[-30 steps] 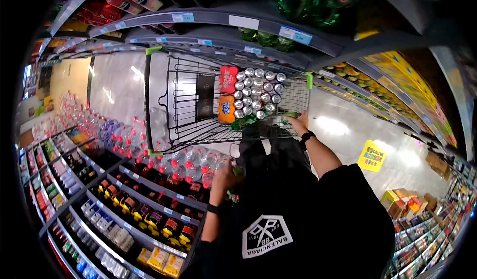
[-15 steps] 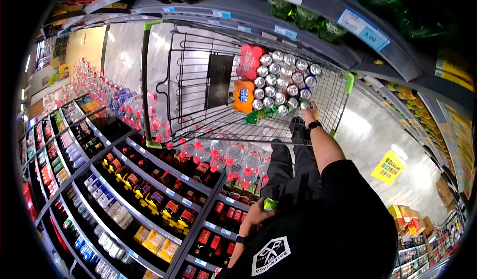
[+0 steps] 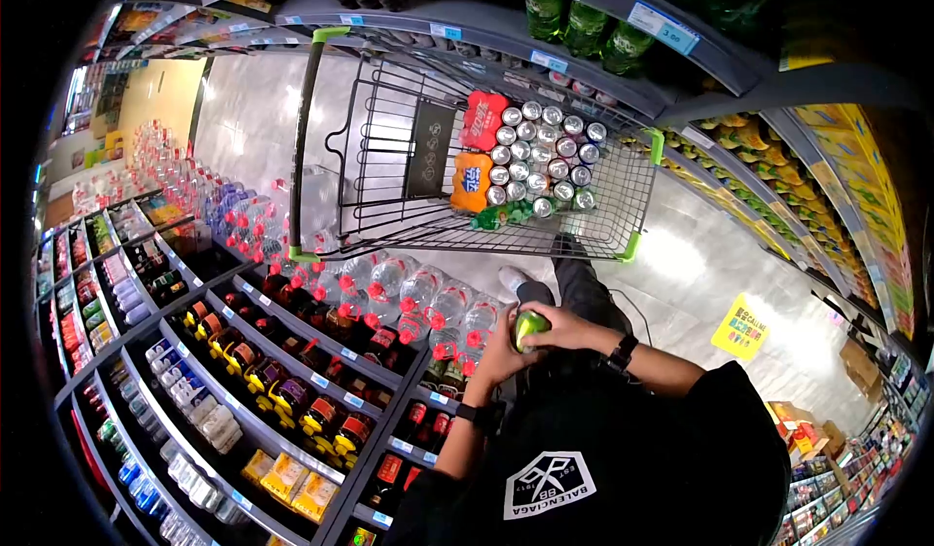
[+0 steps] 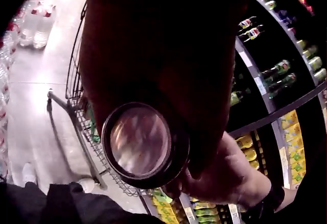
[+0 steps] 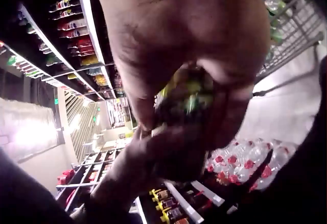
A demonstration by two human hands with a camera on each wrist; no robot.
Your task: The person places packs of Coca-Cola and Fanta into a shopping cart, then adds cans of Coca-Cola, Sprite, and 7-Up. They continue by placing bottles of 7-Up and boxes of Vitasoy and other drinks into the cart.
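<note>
In the head view both hands meet in front of the torso around a green can [image 3: 531, 330]. My left hand [image 3: 498, 356] grips its left side, and my right hand [image 3: 572, 331] curls round it from the right. The left wrist view shows a round metallic can end [image 4: 140, 141] beneath the dark left hand [image 4: 158, 50], with the right hand [image 4: 230, 175] beside it. Green and yellow parts of the can [image 5: 190, 94] show between the fingers in the right wrist view; the rest is hidden. The cart [image 3: 384, 230] holds rows of cans [image 3: 530, 152], a red pack [image 3: 484, 121], an orange pack [image 3: 471, 182] and green bottles [image 3: 501, 217].
Drink shelves [image 3: 282, 405] stand at the lower left, with large clear bottles [image 3: 423, 288] on the floor beside them. Another shelf [image 3: 720, 45] runs along the top and right. A yellow floor sign [image 3: 741, 326] lies right of the person, and cardboard boxes [image 3: 861, 366] stand farther right.
My right hand has left the cans in the cart and come back to the torso, where it now holds the green can together with my left hand. The left hand has moved up slightly.
</note>
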